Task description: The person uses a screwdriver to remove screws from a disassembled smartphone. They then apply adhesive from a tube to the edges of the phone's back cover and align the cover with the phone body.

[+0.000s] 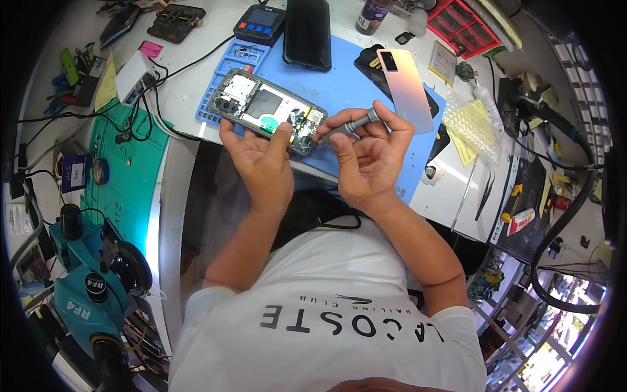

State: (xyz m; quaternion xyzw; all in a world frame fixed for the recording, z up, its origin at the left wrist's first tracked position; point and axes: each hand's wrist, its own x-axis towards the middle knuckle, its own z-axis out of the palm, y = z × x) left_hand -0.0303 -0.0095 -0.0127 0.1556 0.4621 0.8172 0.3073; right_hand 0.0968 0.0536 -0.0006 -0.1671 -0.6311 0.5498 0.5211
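In my left hand (pixel 264 160) I hold an opened smartphone (pixel 268 108), its inside facing up, with the thumb across its lower edge. The camera module sits at its left end, and small boards and a green round patch show within. My right hand (pixel 372 153) grips a grey screwdriver (pixel 356 124) between thumb and fingers, its tip end close to the phone's right end. Whether the tip touches a screw cannot be made out. Beyond my right hand, a pinkish-orange phone back cover (pixel 406 88) lies partly over a dark phone-shaped part (pixel 369 62).
A blue work mat (pixel 353 52) covers the bench. On it lies a black phone (pixel 307 32) near a small control box (pixel 260 24). Left are a green mat (pixel 130 163) and a teal microscope (pixel 91 287). Right are bubble wrap (pixel 471 124), tweezers (pixel 484 195) and a red parts box (pixel 462 29).
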